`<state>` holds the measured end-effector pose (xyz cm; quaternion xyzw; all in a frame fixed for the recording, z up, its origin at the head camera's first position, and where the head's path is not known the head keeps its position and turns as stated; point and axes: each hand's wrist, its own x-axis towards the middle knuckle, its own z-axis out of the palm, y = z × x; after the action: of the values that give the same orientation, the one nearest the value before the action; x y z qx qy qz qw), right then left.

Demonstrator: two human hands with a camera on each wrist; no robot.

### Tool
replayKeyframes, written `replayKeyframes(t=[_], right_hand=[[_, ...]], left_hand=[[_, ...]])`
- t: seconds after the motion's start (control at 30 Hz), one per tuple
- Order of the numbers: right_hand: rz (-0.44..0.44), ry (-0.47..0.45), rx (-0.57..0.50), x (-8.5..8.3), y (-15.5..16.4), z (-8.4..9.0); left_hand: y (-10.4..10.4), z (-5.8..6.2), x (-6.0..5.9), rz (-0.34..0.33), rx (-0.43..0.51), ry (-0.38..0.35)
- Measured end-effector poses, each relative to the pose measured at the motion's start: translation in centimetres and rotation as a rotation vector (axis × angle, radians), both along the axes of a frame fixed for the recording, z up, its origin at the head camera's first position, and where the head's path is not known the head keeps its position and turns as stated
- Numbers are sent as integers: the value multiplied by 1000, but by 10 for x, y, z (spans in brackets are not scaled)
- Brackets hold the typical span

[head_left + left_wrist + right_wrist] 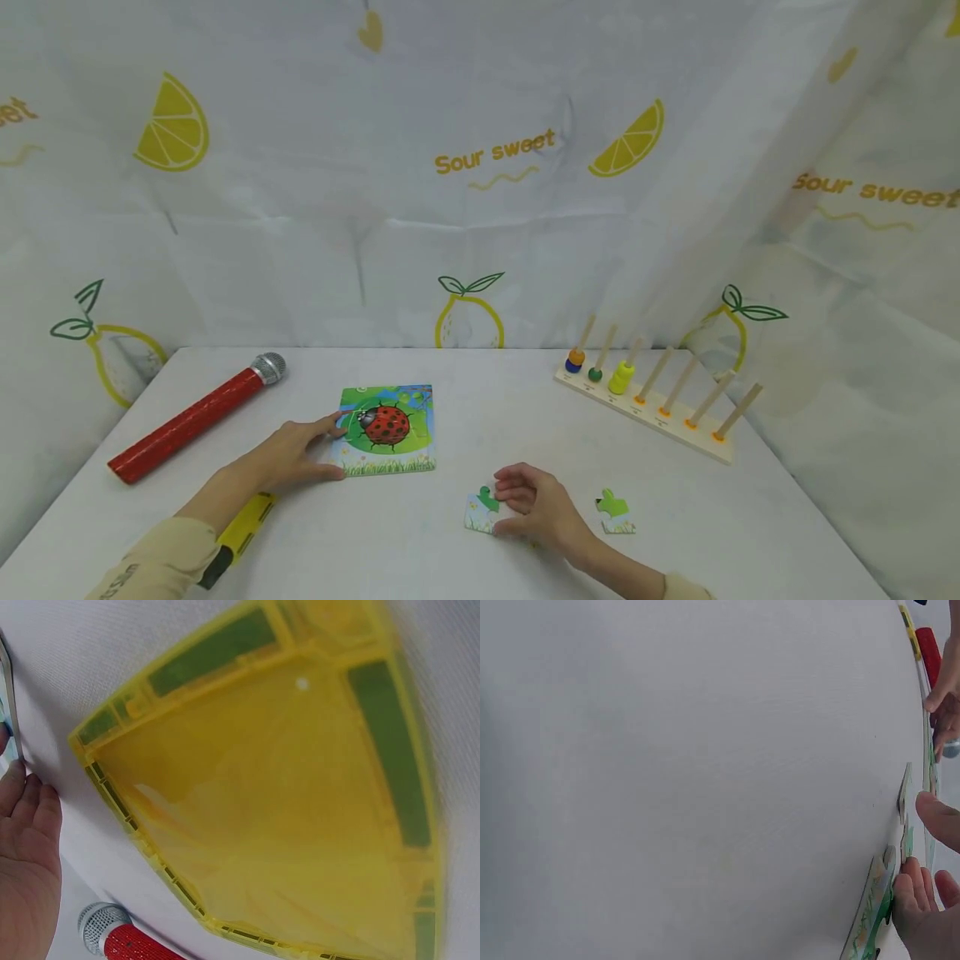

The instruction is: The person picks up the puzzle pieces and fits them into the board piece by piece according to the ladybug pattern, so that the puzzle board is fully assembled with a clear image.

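A square ladybird puzzle board point(390, 429) lies flat on the white table. My left hand point(324, 446) rests at its left edge, fingers fairly straight, index on the picture and thumb along the bottom corner. In the left wrist view only the left hand's fingers point(26, 840) show, beside the board's edge point(7, 712). My right hand point(501, 508) pinches a green and white puzzle piece point(478, 510) lying on the table, thumb below and curled fingers above. The right wrist view shows that piece point(874, 911) edge-on against the fingertips point(915, 907). A second loose piece point(615, 512) lies to the right.
A red glittery toy microphone point(191, 418) lies at the left; its silver head point(100, 928) shows in the left wrist view. A wooden peg rack point(652, 396) with coloured beads stands at the back right. A yellow plastic part point(262, 810) fills the left wrist view. Lemon-print cloth walls surround the table.
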<state>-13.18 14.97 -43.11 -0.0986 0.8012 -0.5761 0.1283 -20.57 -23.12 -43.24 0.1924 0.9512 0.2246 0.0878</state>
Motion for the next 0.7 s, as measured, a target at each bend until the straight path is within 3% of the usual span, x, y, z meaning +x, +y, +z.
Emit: replayKeyframes(t=[0.2,0.7], right_hand=[[15,99,101,-3,-8,-1],[102,141,149,-7,-9,-1]], left_hand=[[0,1,2,-3,15,-9],[0,1,4,-20,32,6]])
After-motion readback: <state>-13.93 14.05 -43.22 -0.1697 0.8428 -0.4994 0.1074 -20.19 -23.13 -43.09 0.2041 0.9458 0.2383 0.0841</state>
